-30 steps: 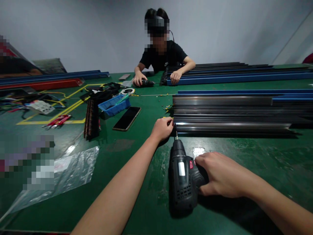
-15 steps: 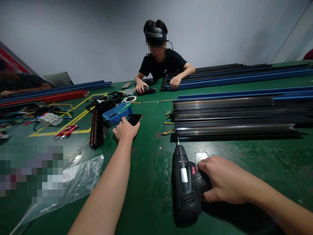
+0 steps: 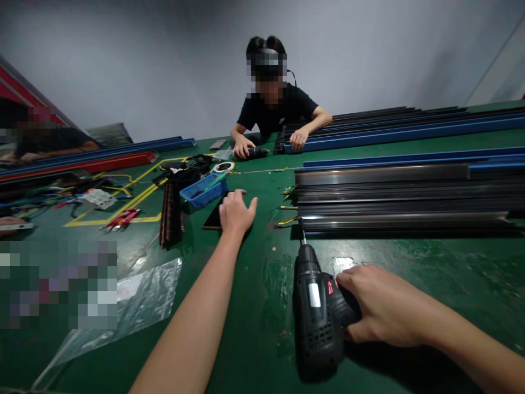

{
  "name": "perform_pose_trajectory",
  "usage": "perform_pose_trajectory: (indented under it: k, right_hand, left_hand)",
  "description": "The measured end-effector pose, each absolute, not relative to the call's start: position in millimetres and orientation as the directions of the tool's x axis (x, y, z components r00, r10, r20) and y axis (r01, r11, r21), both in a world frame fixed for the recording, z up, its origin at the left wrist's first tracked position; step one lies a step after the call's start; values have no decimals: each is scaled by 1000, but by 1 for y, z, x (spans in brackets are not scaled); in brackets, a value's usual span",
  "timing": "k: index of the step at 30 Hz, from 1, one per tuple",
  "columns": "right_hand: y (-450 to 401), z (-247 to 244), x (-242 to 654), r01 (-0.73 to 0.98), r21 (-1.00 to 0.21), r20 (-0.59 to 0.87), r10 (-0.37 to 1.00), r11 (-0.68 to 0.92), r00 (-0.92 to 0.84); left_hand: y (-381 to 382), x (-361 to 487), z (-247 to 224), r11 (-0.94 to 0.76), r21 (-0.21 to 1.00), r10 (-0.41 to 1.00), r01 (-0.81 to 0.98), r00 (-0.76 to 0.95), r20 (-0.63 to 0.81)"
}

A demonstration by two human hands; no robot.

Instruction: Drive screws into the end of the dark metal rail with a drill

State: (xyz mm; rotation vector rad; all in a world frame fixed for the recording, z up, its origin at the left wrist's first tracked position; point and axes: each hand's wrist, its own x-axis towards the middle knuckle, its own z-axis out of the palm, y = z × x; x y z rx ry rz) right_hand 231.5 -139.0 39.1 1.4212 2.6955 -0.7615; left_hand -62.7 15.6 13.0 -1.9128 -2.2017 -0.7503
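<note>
My right hand point(image 3: 379, 303) is wrapped round the grip of a black cordless drill point(image 3: 318, 323), which lies on its side on the green table point(image 3: 254, 339). The drill's bit points at the near edge of a stack of dark metal profiles point(image 3: 394, 219), by a short yellow-green wire point(image 3: 287, 221). My left hand point(image 3: 237, 212) is open, fingers spread, just right of a dark phone point(image 3: 213, 218) lying on the table and partly covering it. Behind the phone stands a small blue bin point(image 3: 204, 190) with a green-handled item in it.
Across the table a person point(image 3: 283, 109) holds another drill point(image 3: 252, 152) beside blue profiles point(image 3: 369, 137). On the left are a brown ridged strip point(image 3: 169, 213), red-handled tools point(image 3: 123, 219), loose wires, a white block point(image 3: 97, 199) and a clear plastic bag point(image 3: 151, 295). Another person point(image 3: 53, 137) sits far left.
My left hand has moved right, off the phone's near corner, and its fingers have spread. The phone now lies further left and nearer to me. My right hand keeps its hold on the drill.
</note>
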Motion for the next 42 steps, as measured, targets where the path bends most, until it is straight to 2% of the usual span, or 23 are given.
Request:
perform_pose_trajectory:
  k: [4, 7, 10, 18, 42]
  right_hand:
    - [-139, 41, 231, 786, -418, -243, 777, 456, -580]
    - [-139, 40, 230, 794, -413, -259, 778, 446, -572]
    - [-139, 37, 230, 790, -412, -247, 779, 454, -577]
    - [-138, 38, 229, 802, -413, -290, 772, 432, -566]
    - [-138, 39, 230, 792, -421, -273, 771, 442, -575]
  left_hand:
    - [8, -23, 3, -319, 572, 933, 756, 146, 328]
    - [4, -5, -7, -394, 649, 918, 651, 308, 248]
    - [2, 3, -12, -408, 639, 911, 652, 339, 236]
    - [8, 8, -19, -442, 512, 896, 737, 393, 208]
    - [10, 6, -18, -447, 527, 892, 723, 407, 198]
